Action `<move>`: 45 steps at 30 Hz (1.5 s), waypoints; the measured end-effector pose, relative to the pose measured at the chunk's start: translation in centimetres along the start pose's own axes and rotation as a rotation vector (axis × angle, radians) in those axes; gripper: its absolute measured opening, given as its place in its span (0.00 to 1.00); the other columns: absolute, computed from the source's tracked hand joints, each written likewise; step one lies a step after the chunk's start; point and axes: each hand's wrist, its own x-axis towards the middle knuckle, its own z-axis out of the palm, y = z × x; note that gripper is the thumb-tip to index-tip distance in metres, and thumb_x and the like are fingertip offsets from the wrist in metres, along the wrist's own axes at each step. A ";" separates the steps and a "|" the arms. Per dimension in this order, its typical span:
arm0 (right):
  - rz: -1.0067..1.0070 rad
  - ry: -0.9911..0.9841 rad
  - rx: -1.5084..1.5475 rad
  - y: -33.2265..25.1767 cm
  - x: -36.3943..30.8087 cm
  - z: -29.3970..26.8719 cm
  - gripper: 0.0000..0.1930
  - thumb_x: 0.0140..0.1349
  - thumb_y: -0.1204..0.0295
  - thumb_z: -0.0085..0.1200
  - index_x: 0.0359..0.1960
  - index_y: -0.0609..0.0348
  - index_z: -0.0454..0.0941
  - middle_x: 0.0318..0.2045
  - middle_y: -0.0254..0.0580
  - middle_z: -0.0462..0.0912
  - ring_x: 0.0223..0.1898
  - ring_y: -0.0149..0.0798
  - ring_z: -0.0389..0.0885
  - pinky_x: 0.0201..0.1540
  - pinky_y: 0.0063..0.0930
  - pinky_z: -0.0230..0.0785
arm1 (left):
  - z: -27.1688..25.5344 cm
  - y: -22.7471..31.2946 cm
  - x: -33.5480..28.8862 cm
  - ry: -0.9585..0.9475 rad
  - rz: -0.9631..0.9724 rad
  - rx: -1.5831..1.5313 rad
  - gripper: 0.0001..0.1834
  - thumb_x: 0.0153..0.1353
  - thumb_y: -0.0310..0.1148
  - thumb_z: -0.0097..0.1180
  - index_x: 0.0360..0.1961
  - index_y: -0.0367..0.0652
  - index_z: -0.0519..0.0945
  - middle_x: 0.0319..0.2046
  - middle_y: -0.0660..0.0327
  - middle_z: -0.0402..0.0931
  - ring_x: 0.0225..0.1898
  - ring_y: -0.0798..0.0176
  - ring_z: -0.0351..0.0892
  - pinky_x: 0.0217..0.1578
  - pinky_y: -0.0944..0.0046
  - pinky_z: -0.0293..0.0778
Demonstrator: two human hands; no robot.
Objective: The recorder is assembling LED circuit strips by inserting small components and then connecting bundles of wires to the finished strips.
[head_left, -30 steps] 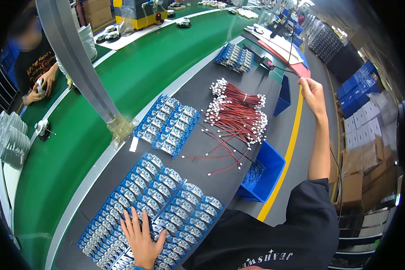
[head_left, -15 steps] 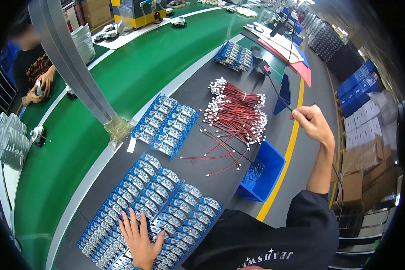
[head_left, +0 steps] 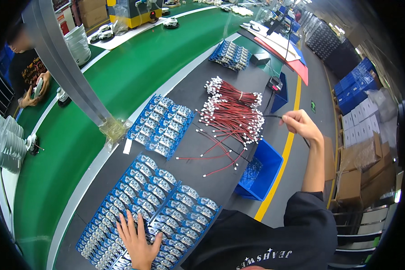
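Down at the near end, it's the left hand (head_left: 140,245), palm down, fingers straight and spread apart, lying over a big panel of blue circuit boards (head_left: 133,183) dotted with pale components. That panel fills the closest part of the dark worktop (head_left: 211,186). Off to the right, past the table edge, a blue bin (head_left: 274,168) stands beside the yellow floor line (head_left: 266,204), with small blue pieces inside. And here's the right hand (head_left: 303,126), raised out over that side, fingers curled in, thumb and forefinger pinching a thin black cable (head_left: 273,116)! The cable runs left from the grip toward the wires on the table. There, a few loose red-and-black wires (head_left: 218,150) fan out, a smaller set of blue boards (head_left: 162,125) sits left of them, and just beyond lies a thick pile of red wires (head_left: 231,112) with white connectors. Farther up, a black plug-like piece (head_left: 274,84) at the table's edge, then another stack of boards (head_left: 229,55). Across the green conveyor (head_left: 157,63), a co-worker's hands (head_left: 30,98) hold a pale round part (head_left: 39,85); at the back, a yellow-and-grey machine (head_left: 137,21)
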 end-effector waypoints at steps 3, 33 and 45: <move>-0.019 0.037 0.160 2.0 2.6 -0.1 0.16 0.67 0.63 0.47 0.32 0.65 0.79 0.12 0.26 0.63 0.15 0.23 0.59 0.19 0.21 0.52 | 0.0 0.0 0.0 0.012 0.013 -0.003 0.40 0.49 0.43 0.61 0.63 0.37 0.65 0.68 0.43 0.51 0.70 0.36 0.43 0.66 0.36 0.38; 0.314 0.522 -0.561 19.9 34.1 -19.5 0.30 0.55 0.62 0.46 0.64 0.29 0.64 0.61 0.54 0.68 0.58 0.68 0.64 0.58 0.61 0.57 | -1.1 1.8 1.9 0.011 0.013 0.045 0.34 0.58 0.40 0.56 0.64 0.38 0.64 0.66 0.41 0.55 0.68 0.37 0.49 0.66 0.40 0.44; 0.907 0.438 -0.578 20.3 45.1 -19.7 0.55 0.48 0.23 0.31 0.67 0.57 0.59 0.65 0.62 0.59 0.67 0.61 0.54 0.66 0.56 0.44 | 0.0 -0.7 2.1 -0.058 -0.024 -0.016 0.41 0.50 0.45 0.60 0.64 0.40 0.64 0.66 0.41 0.55 0.68 0.33 0.48 0.64 0.34 0.45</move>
